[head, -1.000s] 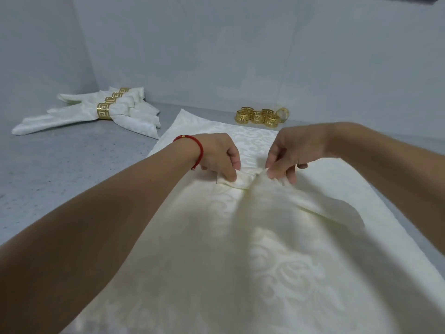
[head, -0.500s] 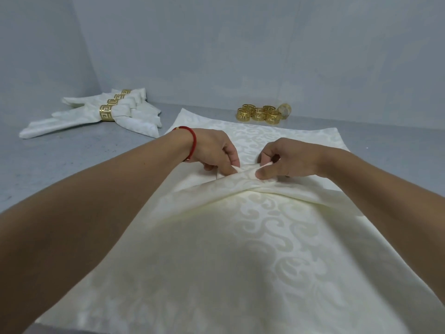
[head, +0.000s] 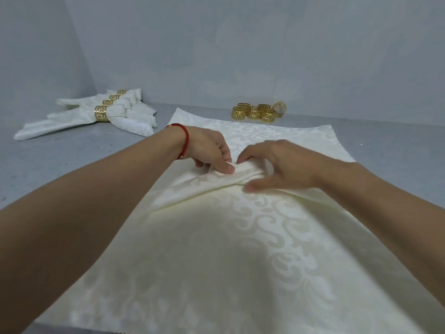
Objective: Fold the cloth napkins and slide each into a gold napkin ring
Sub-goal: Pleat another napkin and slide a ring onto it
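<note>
Far left, against the wall corner: a pile of finished napkins (head: 91,118), each drawn through a gold ring; only the front ring (head: 101,113) shows its key-pattern face clearly, and those behind overlap so that their number is hard to make out. Centre: a cream damask napkin (head: 240,237) lies spread on the grey table (head: 60,150), its near edge cut off by the frame's lower border. The left hand (head: 209,150), a red cord bracelet (head: 184,138) at its wrist, pinches a raised pleat (head: 216,182) of the cloth between thumb and curled fingers; the fingertips beneath are hidden by the fold. The right hand (head: 281,165) meets it on the same pleat, fingers curled over the gathered fabric and thumb extended along its near side; the cloth under the palm cannot be seen. Behind the hands, near the back wall: a cluster of loose gold napkin rings (head: 258,113), standing on the bare table just beyond the napkin's far edge; the rightmost lies tipped on its side.
</note>
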